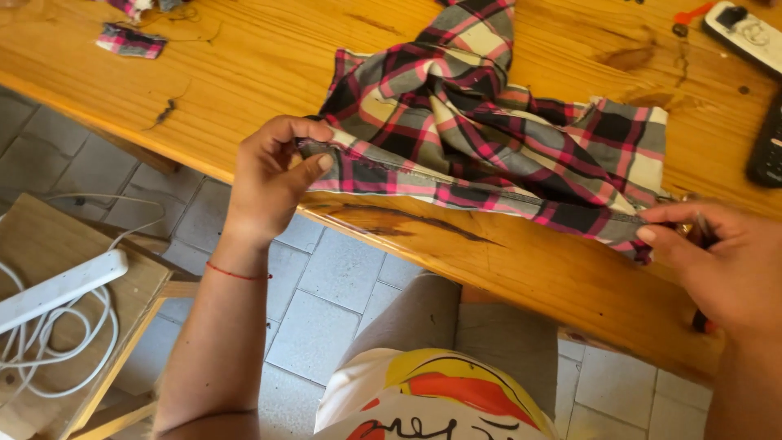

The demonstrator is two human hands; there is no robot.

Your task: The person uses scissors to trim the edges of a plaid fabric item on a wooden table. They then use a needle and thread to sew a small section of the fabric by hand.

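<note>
A plaid cloth (481,130) in pink, black, grey and cream lies bunched on the wooden table (269,57). My left hand (273,175) pinches the cloth's near left corner between thumb and fingers. My right hand (717,261) pinches the near right corner, with a small dark tool partly hidden in the same hand. The cloth's hemmed near edge is stretched straight between both hands along the table's front edge.
A small plaid scrap (130,39) lies at the table's far left. A white device (745,33) and a black remote-like object (767,151) sit at the right. Below left, a white power strip (61,285) with coiled cable rests on a wooden stool.
</note>
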